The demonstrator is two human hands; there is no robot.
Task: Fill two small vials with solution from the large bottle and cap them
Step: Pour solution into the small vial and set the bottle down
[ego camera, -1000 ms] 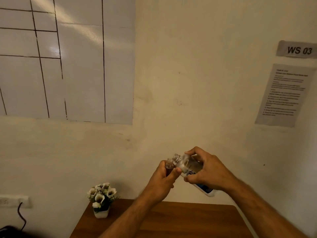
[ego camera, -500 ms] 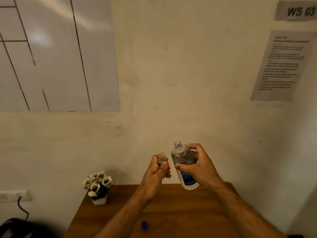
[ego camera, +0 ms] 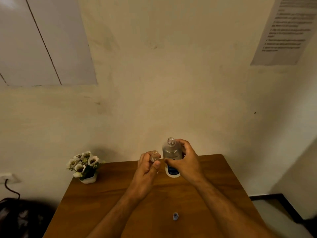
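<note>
Now that the big bottle [ego camera: 171, 157] is back upright above the table [ego camera: 223, 186], not tipped, pouring looks finished. The right hand [ego camera: 187, 160] wraps it. Just left, the left hand [ego camera: 147, 167] pinches the open vial [ego camera: 154, 156]. A blue cap [ego camera: 175, 216] waits nearer.

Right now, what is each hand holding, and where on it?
The left hand pinches a small open vial by its body; the right hand grips the uncapped large bottle around its middle.
</note>
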